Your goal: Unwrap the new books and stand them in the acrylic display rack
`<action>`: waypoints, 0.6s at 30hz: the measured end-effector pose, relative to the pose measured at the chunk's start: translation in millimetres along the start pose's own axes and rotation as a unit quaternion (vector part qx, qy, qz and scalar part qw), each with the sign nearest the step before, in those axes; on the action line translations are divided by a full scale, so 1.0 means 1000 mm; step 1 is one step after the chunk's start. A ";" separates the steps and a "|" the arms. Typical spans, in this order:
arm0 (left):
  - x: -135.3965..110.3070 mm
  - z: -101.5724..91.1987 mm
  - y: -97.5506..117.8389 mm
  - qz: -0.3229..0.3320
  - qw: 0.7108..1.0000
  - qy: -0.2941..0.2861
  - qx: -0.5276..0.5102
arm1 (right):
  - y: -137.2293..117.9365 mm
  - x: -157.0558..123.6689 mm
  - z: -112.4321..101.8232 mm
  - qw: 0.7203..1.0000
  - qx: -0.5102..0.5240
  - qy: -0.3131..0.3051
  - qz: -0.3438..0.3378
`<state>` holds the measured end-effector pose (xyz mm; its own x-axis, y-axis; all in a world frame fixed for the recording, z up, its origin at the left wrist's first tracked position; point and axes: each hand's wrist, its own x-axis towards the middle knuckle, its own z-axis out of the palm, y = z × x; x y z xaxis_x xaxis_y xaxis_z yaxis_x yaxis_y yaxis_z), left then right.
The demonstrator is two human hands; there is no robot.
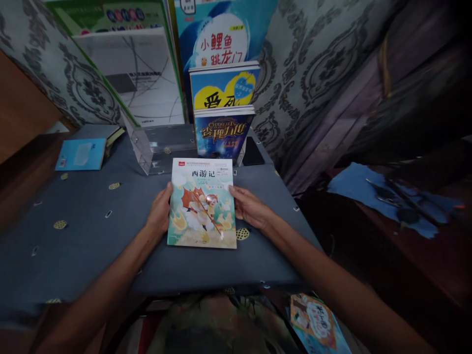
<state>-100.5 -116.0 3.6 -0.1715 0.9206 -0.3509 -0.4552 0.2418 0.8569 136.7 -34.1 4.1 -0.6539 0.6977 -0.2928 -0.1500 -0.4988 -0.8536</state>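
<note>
A picture book (202, 202) with a cartoon cover and Chinese title lies flat on the dark grey tablecloth (92, 231), in front of me. My left hand (160, 212) grips its left edge, thumb on the cover. On the right edge rests my right hand (249, 206), its fingers curled round that side. Both hands hold the book between them.
Behind the book a clear acrylic stand (158, 145) holds upright books (223, 132) stepped one behind another. A large white-and-green book (136, 73) leans on the wall. A light blue booklet (80, 154) lies far left, a black phone (252, 151) right of the stand. More books (315, 324) lie below the table edge.
</note>
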 end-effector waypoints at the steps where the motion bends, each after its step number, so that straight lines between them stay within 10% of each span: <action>1: 0.000 0.000 -0.001 0.005 1.000 0.006 -0.004 | 0.001 0.000 0.000 1.000 0.001 -0.003 -0.001; 18: -0.007 0.017 -0.004 -0.051 0.994 -0.044 -0.084 | 0.008 0.002 0.010 1.000 0.023 -0.010 -0.008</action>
<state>-83.1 -117.9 9.2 -0.0437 0.9187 -0.3926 -0.6072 0.2876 0.7407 126.8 -42.0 1.2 -0.6659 0.6952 -0.2706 -0.1932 -0.5110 -0.8376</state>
